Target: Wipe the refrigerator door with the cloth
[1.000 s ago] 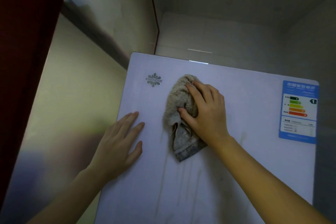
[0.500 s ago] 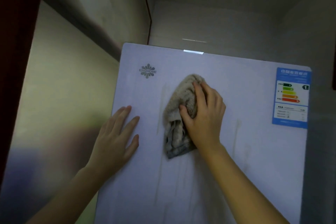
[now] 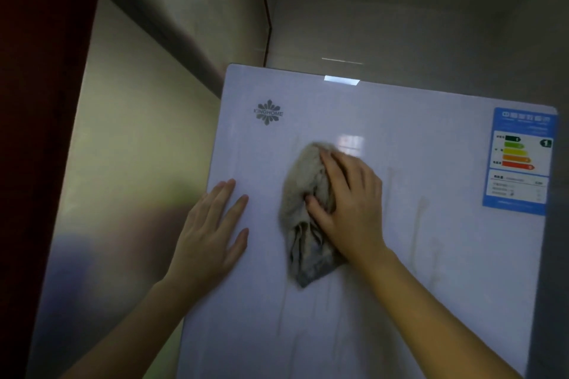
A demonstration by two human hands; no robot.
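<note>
The white glossy refrigerator door [image 3: 431,255] fills the middle and right of the view. A crumpled grey-beige cloth [image 3: 303,194] lies pressed against its upper middle. My right hand [image 3: 349,203] covers the cloth's right side, thumb and fingers clamped on it. My left hand [image 3: 212,231] rests flat on the door's left edge, fingers spread, holding nothing. Faint brownish drip streaks [image 3: 417,224] run down the door below and right of the cloth.
A grey logo [image 3: 268,112] sits at the door's upper left and a blue energy label [image 3: 520,160] at its upper right. A shiny wall panel [image 3: 129,163] stands left of the fridge, a dark red surface [image 3: 37,101] at the far left.
My right hand has slid the cloth a little to the right and down the door. My left hand stays flat on the left edge.
</note>
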